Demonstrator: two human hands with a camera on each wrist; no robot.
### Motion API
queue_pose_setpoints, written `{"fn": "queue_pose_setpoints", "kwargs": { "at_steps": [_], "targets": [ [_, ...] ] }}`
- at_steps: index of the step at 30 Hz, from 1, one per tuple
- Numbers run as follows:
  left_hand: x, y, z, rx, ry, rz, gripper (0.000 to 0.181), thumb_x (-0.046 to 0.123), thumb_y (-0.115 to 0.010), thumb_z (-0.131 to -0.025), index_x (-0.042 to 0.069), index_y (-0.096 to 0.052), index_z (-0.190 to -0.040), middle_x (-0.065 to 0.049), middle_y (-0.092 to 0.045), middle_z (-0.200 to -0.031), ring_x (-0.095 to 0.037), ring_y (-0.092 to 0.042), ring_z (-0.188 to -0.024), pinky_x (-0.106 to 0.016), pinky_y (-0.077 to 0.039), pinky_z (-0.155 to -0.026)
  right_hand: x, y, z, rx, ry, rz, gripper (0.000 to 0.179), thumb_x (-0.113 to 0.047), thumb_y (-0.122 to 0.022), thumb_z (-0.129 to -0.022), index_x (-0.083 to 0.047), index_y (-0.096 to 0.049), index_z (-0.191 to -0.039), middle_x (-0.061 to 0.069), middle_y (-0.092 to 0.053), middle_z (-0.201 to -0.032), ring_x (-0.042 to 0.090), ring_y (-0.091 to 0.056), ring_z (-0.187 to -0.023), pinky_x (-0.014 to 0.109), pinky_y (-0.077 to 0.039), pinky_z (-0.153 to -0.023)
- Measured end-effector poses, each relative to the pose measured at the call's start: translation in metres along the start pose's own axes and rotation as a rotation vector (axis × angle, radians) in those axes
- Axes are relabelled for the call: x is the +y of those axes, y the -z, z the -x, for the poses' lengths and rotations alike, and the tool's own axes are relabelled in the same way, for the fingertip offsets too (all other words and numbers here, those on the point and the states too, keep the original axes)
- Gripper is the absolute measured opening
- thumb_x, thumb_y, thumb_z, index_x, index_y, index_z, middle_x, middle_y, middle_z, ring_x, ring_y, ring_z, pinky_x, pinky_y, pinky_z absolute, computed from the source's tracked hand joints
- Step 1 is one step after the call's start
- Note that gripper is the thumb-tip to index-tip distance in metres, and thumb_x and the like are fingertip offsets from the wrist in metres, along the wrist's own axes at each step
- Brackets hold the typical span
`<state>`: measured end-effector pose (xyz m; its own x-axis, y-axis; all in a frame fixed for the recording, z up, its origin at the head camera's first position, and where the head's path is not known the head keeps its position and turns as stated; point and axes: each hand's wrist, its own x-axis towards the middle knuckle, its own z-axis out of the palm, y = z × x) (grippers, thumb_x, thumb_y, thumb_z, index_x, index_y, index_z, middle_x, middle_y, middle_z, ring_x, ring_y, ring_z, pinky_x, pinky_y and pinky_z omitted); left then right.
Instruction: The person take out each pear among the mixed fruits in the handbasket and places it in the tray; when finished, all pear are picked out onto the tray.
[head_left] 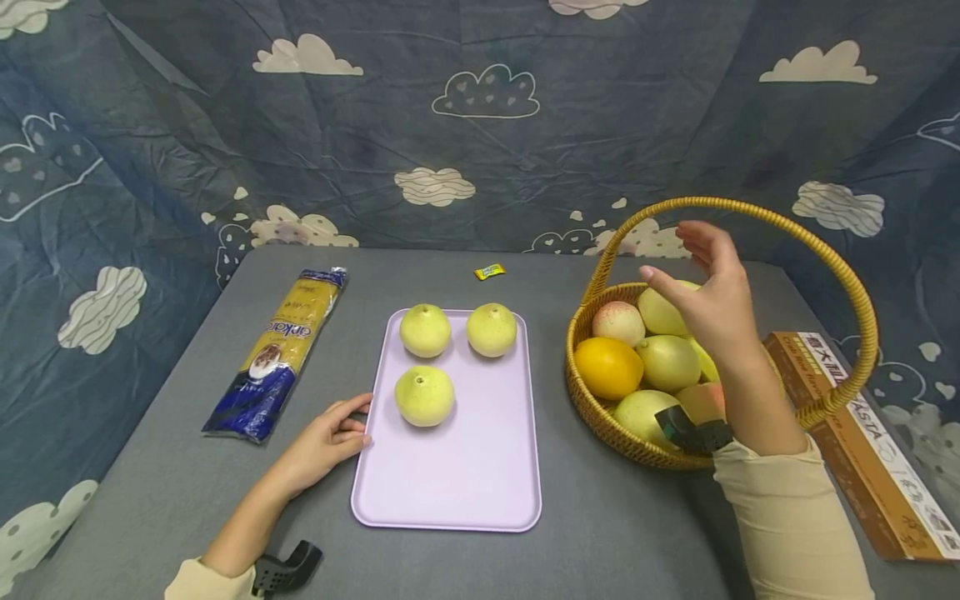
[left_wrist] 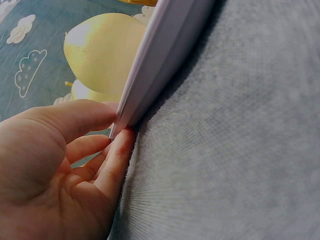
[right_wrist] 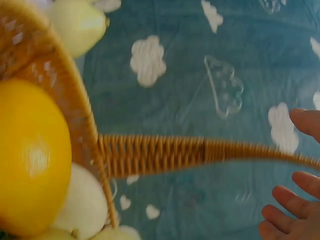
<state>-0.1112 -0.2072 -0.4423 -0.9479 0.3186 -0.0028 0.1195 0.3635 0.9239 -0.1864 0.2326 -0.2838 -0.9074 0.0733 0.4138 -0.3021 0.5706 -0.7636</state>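
Observation:
My left hand (head_left: 325,446) is at the left edge of a lilac tray (head_left: 480,475), its thumb and fingertips pinching the rim (left_wrist: 137,97) in the left wrist view. Three round yellow-green fruits with short stems stand on the tray: one at back left (head_left: 425,330), one at back right (head_left: 491,330), one nearer the middle (head_left: 424,396). Over a wicker basket (head_left: 600,421) of fruit, my right hand (head_left: 712,304) is raised inside the handle's arch, fingers spread apart and holding nothing. The right wrist view shows its fingers (right_wrist: 292,202) beside the basket handle (right_wrist: 165,155).
The basket holds an orange-yellow fruit (head_left: 609,367), a pinkish peach (head_left: 619,323) and several yellow-green fruits. A blue-and-yellow pasta packet (head_left: 277,354) lies left of the tray. Behind it is a small yellow wrapped candy (head_left: 490,272). A brown pasta box (head_left: 862,450) lies right of the basket.

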Motion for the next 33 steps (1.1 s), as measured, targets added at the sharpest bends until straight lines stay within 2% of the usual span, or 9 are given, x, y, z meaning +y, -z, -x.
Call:
{"fn": "queue_pose_setpoints", "kwargs": {
  "at_steps": [7,14,19,26,33],
  "targets": [
    [0.001,0.001,0.001,0.001,0.002,-0.006,0.055,-0.003,-0.06,-0.082,-0.006,-0.038,-0.132,-0.022,-0.044,-0.12,-0.025,-0.052,-0.094,-0.021,-0.047,-0.079,0.024,0.007,-0.007,0.027,-0.177,-0.001,0.069,-0.03,-0.064,-0.083,-0.01,-0.028,-0.137,0.009,-0.03,-0.138,0.019,-0.026,-0.128,0.029,-0.019,-0.106],
    [0.0,0.0,0.0,0.001,0.001,-0.005,0.056,-0.004,-0.06,-0.081,-0.006,-0.037,-0.132,-0.022,-0.044,-0.12,-0.026,-0.052,-0.094,-0.021,-0.047,-0.079,0.043,0.009,-0.005,0.017,-0.276,0.025,0.075,-0.039,-0.061,-0.082,-0.008,-0.023,-0.14,0.009,-0.024,-0.143,0.021,-0.015,-0.133,0.038,-0.015,-0.107],
    [0.001,0.0,0.001,0.001,0.003,-0.003,0.056,-0.003,-0.061,-0.081,-0.006,-0.037,-0.132,-0.022,-0.043,-0.12,-0.025,-0.052,-0.094,-0.021,-0.047,-0.079,0.057,0.008,-0.004,0.0,-0.339,0.038,0.078,-0.042,-0.062,-0.081,-0.006,-0.024,-0.14,0.013,-0.02,-0.144,0.026,-0.012,-0.133,0.043,-0.015,-0.106],
    [0.001,0.0,0.001,0.001,0.008,0.004,0.056,-0.002,-0.061,-0.081,-0.005,-0.038,-0.132,-0.021,-0.043,-0.12,-0.025,-0.051,-0.095,-0.022,-0.047,-0.08,0.065,0.008,-0.005,-0.044,-0.442,0.062,0.083,-0.047,-0.061,-0.079,-0.007,-0.023,-0.14,0.016,-0.015,-0.145,0.035,-0.014,-0.13,0.052,-0.018,-0.102],
    [0.001,0.0,0.001,0.003,0.004,0.003,0.056,-0.002,-0.061,-0.082,-0.005,-0.038,-0.132,-0.021,-0.043,-0.12,-0.025,-0.051,-0.094,-0.022,-0.047,-0.08,0.069,0.007,-0.007,-0.032,-0.566,0.052,0.087,-0.049,-0.062,-0.078,-0.012,-0.017,-0.143,0.016,0.001,-0.145,0.039,-0.007,-0.13,0.054,-0.017,-0.102]
  ]
}}
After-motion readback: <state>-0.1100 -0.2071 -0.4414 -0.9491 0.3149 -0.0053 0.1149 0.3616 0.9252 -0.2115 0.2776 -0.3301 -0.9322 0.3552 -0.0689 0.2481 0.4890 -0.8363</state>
